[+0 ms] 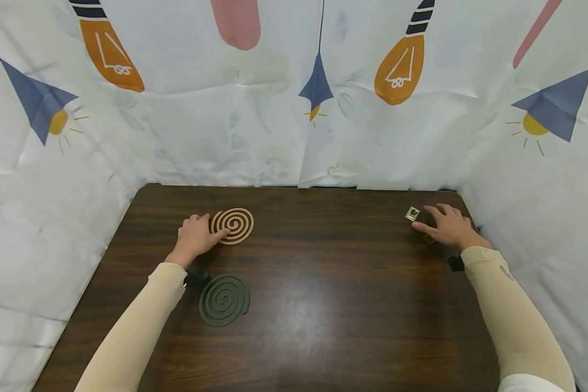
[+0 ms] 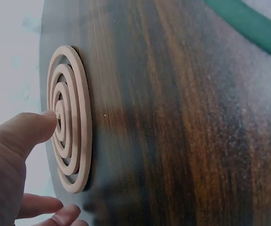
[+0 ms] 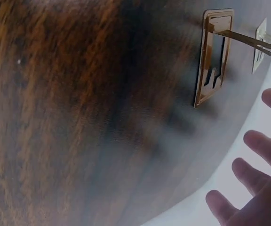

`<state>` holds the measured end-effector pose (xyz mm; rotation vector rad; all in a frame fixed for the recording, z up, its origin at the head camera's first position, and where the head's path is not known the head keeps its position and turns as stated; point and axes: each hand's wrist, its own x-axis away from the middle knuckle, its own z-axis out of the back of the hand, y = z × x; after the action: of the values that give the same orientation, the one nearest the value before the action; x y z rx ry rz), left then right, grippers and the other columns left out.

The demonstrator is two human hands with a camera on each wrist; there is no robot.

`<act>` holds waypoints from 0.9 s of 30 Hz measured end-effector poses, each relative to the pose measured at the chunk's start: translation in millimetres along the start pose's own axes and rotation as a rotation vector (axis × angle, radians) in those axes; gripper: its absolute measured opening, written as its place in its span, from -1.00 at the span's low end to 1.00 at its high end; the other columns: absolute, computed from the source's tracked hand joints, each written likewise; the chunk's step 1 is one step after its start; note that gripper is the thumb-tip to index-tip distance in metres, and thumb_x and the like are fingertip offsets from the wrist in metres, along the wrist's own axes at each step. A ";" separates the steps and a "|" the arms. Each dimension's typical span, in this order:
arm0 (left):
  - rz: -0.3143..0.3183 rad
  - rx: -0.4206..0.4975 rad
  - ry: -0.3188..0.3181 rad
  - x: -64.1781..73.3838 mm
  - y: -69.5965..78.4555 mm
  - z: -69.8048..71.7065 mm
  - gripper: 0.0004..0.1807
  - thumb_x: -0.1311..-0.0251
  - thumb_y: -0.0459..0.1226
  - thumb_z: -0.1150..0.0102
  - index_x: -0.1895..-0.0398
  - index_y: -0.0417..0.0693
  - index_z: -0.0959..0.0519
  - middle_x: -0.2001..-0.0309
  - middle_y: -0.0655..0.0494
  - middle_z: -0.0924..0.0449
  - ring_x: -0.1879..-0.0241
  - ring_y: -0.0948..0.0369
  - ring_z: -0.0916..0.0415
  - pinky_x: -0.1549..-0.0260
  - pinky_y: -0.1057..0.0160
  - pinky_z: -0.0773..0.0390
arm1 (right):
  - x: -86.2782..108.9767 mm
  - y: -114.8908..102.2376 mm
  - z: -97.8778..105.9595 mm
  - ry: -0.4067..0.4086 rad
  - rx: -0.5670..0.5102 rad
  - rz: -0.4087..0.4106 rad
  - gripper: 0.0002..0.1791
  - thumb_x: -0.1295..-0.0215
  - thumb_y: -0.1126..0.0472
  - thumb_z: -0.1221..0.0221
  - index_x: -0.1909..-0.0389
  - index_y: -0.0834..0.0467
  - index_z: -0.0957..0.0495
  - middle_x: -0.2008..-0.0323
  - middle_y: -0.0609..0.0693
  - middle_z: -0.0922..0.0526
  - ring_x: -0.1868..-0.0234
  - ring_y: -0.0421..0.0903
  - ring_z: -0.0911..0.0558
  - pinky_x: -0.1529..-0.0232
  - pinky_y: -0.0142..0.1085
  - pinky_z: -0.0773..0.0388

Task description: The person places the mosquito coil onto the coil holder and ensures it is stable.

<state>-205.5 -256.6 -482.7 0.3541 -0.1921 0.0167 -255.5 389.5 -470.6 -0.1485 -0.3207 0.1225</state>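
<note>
My left hand (image 1: 193,237) is at the left edge of a tan mosquito coil (image 1: 245,224) lying flat on the table. The left wrist view shows its thumb (image 2: 34,127) with the tip right at the coil's centre, while the other fingers are spread low beside the rim. A green mosquito coil (image 1: 224,300) lies nearer to me. At the far right my right hand (image 1: 451,226) hovers, fingers spread, over two small metal coil stands. The silver stand (image 1: 412,214) shows off its fingertips; the gold stand (image 3: 204,70), with a raised prong, is partly hidden below the hand in the head view.
A dark wood-grain table (image 1: 313,272) lies under everything. White printed sheets (image 1: 274,136) rise behind its far edge and along both sides. Dark wrist devices (image 1: 455,264) are worn below both hands.
</note>
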 end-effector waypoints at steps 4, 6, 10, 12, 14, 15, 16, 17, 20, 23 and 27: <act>0.001 0.028 0.000 -1.5 -0.5 -1.5 -0.05 -0.44 0.13 -0.14 -0.49 -0.55 -0.20 -0.35 -0.62 -0.24 -0.29 -0.49 -0.22 -0.21 -0.46 -0.31 | -3.9 0.1 -3.1 -0.011 0.003 0.008 0.05 -0.45 -0.50 0.08 -0.61 0.23 -0.05 -0.54 0.55 0.05 -0.48 0.67 0.00 -0.32 0.61 -0.07; -0.003 0.030 0.011 -3.2 0.4 -3.0 -0.06 -0.43 0.14 -0.15 -0.47 -0.55 -0.24 -0.33 -0.61 -0.28 -0.28 -0.47 -0.25 -0.20 -0.44 -0.34 | -5.9 -0.2 -4.4 -0.010 0.002 0.012 0.05 -0.45 -0.50 0.07 -0.61 0.23 -0.05 -0.54 0.55 0.04 -0.48 0.67 0.00 -0.32 0.62 -0.06; -0.001 0.020 0.036 -6.8 4.0 -6.4 -0.07 -0.41 0.16 -0.16 -0.44 -0.51 -0.30 -0.29 -0.58 -0.35 -0.26 -0.44 -0.29 -0.17 -0.41 -0.40 | -9.3 -2.9 -6.0 -0.008 -0.005 0.013 0.04 -0.44 -0.49 0.04 -0.61 0.21 -0.08 -0.54 0.54 0.03 -0.49 0.67 0.00 -0.33 0.63 -0.03; 0.012 0.013 0.045 -7.8 5.8 -7.8 -0.06 -0.39 0.18 -0.18 -0.44 -0.50 -0.32 -0.29 -0.57 -0.36 -0.26 -0.44 -0.30 -0.17 -0.40 -0.42 | -10.6 -4.5 -6.8 -0.013 0.002 0.013 0.03 -0.44 -0.49 0.05 -0.61 0.19 -0.09 -0.55 0.53 0.03 -0.49 0.66 0.00 -0.34 0.62 -0.03; 0.028 0.009 0.053 -8.1 7.5 -8.7 -0.05 -0.38 0.19 -0.20 -0.45 -0.48 -0.32 -0.29 -0.56 -0.36 -0.27 -0.43 -0.30 -0.18 -0.39 -0.43 | -10.5 -6.2 -7.2 -0.018 0.009 0.013 0.03 -0.44 -0.51 0.06 -0.61 0.17 -0.10 -0.55 0.52 0.02 -0.50 0.66 0.00 -0.34 0.62 -0.04; 0.035 0.006 0.057 -8.3 7.8 -9.2 -0.05 -0.37 0.19 -0.20 -0.45 -0.48 -0.32 -0.28 -0.56 -0.37 -0.27 -0.43 -0.30 -0.19 -0.38 -0.43 | -10.5 -6.7 -7.5 -0.022 0.011 0.015 0.02 -0.44 -0.51 0.07 -0.61 0.18 -0.10 -0.55 0.53 0.02 -0.50 0.66 0.01 -0.34 0.62 -0.04; 0.040 0.006 0.061 -8.5 8.1 -9.7 -0.05 -0.37 0.19 -0.21 -0.45 -0.48 -0.32 -0.28 -0.56 -0.37 -0.27 -0.43 -0.30 -0.20 -0.38 -0.43 | -10.4 -7.2 -7.6 -0.025 0.013 0.015 0.02 -0.44 -0.51 0.08 -0.61 0.17 -0.11 -0.55 0.53 0.02 -0.50 0.66 0.01 -0.34 0.62 -0.04; 0.044 0.008 0.064 -8.7 8.3 -10.0 -0.05 -0.36 0.19 -0.21 -0.45 -0.48 -0.32 -0.27 -0.56 -0.37 -0.28 -0.44 -0.29 -0.21 -0.38 -0.42 | -10.3 -7.5 -7.8 -0.025 0.015 0.016 0.03 -0.44 -0.51 0.08 -0.61 0.17 -0.11 -0.55 0.53 0.01 -0.50 0.66 0.01 -0.34 0.62 -0.04; 0.050 0.020 0.068 -10.4 7.9 -11.3 -0.06 -0.36 0.18 -0.22 -0.45 -0.47 -0.33 -0.26 -0.55 -0.37 -0.28 -0.44 -0.28 -0.24 -0.38 -0.41 | -10.7 -7.3 -8.2 -0.021 0.009 0.018 0.02 -0.44 -0.51 0.08 -0.60 0.19 -0.12 -0.55 0.52 0.01 -0.50 0.65 0.02 -0.34 0.62 -0.02; 0.059 0.031 0.066 -12.2 7.7 -11.6 -0.07 -0.37 0.17 -0.21 -0.45 -0.45 -0.32 -0.26 -0.53 -0.38 -0.29 -0.43 -0.27 -0.25 -0.36 -0.39 | -11.0 -7.3 -8.5 -0.011 0.010 0.020 0.02 -0.44 -0.51 0.08 -0.58 0.20 -0.15 -0.55 0.51 0.00 -0.50 0.64 0.02 -0.33 0.62 -0.03; 0.065 0.045 0.058 -13.3 8.2 -11.6 -0.08 -0.37 0.16 -0.22 -0.46 -0.44 -0.32 -0.25 -0.51 -0.38 -0.30 -0.42 -0.25 -0.27 -0.35 -0.38 | -9.7 -7.6 -8.6 -0.003 0.016 0.025 0.01 -0.44 -0.50 0.05 -0.56 0.22 -0.18 -0.54 0.51 0.00 -0.50 0.64 0.02 -0.33 0.62 -0.04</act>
<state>-216.8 -244.7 -493.1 0.3919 -0.1456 0.0954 -261.1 379.6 -480.4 -0.1361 -0.3205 0.1497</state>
